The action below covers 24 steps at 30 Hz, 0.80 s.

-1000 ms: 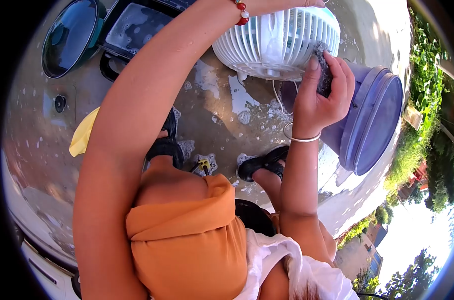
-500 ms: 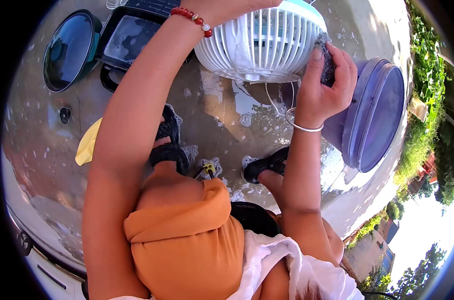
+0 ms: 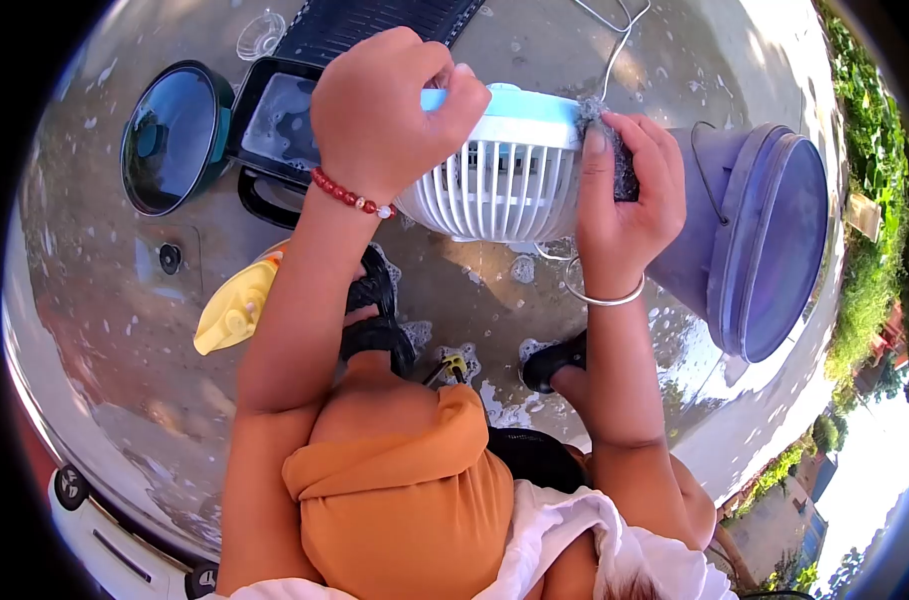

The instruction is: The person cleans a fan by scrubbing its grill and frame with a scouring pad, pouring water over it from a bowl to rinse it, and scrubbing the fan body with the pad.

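Note:
A white fan (image 3: 494,195) with a slatted round cage and a light blue rim is held up in front of me, tilted toward me. My left hand (image 3: 399,110), wearing a red bead bracelet, has its fingers curled around the rim on the fan's left side. On the opposite side, my right hand (image 3: 639,185), with a silver bangle at the wrist, pinches a grey scouring pad (image 3: 626,175) and presses it against the edge of the fan. A white cord (image 3: 614,55) lies on the wet ground behind the fan.
At the right a purple bucket (image 3: 689,235) lies on its side. Left are a glass-lidded pot (image 3: 169,140), a black pan (image 3: 274,125) of soapy water, a ridged black tray (image 3: 379,30) and a small glass bowl (image 3: 261,35). A yellow container (image 3: 236,305) lies nearer my feet.
The fan has tipped and come lower in view, so its blue rim shows. My left hand has come down with it. The scouring pad stays at the fan's right edge.

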Motion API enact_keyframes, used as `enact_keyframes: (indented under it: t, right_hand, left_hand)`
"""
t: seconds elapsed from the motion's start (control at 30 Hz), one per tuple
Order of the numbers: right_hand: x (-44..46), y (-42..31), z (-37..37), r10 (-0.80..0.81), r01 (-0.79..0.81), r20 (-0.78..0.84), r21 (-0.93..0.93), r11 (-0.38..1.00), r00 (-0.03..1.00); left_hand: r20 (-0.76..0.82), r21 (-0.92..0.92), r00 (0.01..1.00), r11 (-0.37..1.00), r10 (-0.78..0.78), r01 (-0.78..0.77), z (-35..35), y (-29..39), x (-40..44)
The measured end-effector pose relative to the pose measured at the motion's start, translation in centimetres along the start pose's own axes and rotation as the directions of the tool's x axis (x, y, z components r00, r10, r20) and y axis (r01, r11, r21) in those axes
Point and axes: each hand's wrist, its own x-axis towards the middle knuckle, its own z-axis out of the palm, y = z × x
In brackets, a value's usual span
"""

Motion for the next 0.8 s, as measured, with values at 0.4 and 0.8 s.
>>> enact_keyframes:
  t: [0.4,0.8]
  right_hand:
    - [-3.9,-0.4,-1.0,0.026,-0.026,0.005,0.068,0.997,1.000]
    - [-2.7,-0.8,-0.9,0.026,-0.026,-0.010,0.021,0.999,1.000]
  left_hand:
    - [-0.128,0.230,0.978,0.964,0.166,-0.134,2.3,3.3,1.3]
    - [-0.185,0.246,0.973,0.965,0.136,-0.088,2.9,3.1,1.5]
